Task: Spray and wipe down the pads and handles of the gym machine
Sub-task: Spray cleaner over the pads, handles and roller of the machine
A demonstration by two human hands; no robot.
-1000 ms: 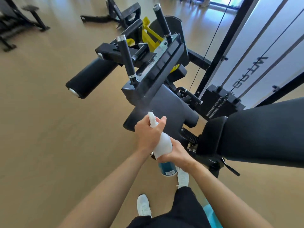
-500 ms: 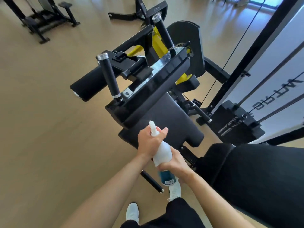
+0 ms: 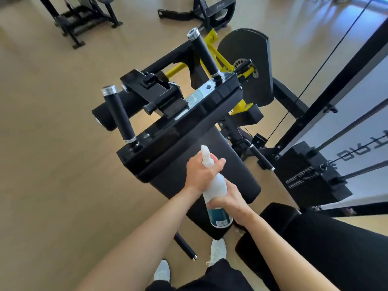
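A white spray bottle (image 3: 216, 183) with a teal lower part is held in both hands over the black chest pad (image 3: 228, 162) of the gym machine. My left hand (image 3: 201, 173) wraps the trigger head, nozzle aimed forward at the pad. My right hand (image 3: 228, 200) grips the bottle's body lower down. Two upright black handles rise from the pad's top block: the near left handle (image 3: 120, 116) and the far handle (image 3: 204, 52). A black roller pad (image 3: 111, 114) lies behind the left handle. No cloth is in view.
A large black seat pad (image 3: 327, 248) fills the lower right. The weight stack (image 3: 308, 177) and cable frame (image 3: 340, 80) stand at the right. Other black machines (image 3: 77, 15) sit on the tan floor at the back. A low black bar (image 3: 184, 246) sticks out near my white shoes.
The view has shifted closer and higher over the machine, so the pad and handles now sit more central. Both hands have kept their grip on the bottle.
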